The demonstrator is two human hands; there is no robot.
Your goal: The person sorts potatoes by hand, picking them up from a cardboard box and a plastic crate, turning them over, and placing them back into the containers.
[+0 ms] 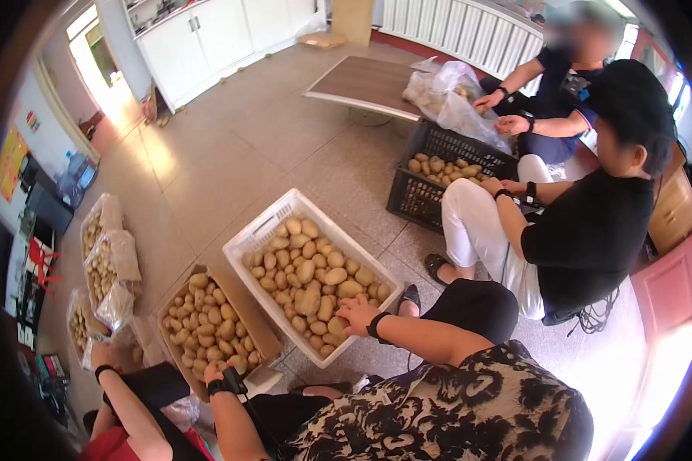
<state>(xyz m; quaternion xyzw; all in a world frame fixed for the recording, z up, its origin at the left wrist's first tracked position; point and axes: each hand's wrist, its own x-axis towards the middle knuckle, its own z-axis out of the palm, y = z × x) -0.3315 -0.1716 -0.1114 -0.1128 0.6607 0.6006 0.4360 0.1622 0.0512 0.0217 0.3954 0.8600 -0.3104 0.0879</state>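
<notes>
The right hand (356, 315) is laid palm down over the near right part of a white crate (269, 221), its fingers loosely spread on the potatoes (306, 270) heaped inside. Whether one is gripped beneath the palm cannot be told. Most of the potatoes in this crate are spread to the left of the hand and farther off, and a few are seen on its near side. A black wristband (376, 326) is worn on the right wrist.

The left hand (216, 373) is held at the near end of a cardboard box (244, 316), which is set just left of the white crate. More potatoes (204, 316) are piled in that box, directly beyond the left fingers. Since the fingers are small and partly hidden, it cannot be told whether they are spread or closed on a potato. The two hands are held well apart.

On the near left, a co-worker's hand (104, 354) is seen beside clear bags (106, 265) filled with potatoes. On the far right, a black crate (415, 201) partly filled with potatoes is attended by two seated people, and a plastic bag (455, 86) is handled above it by the farther one.
</notes>
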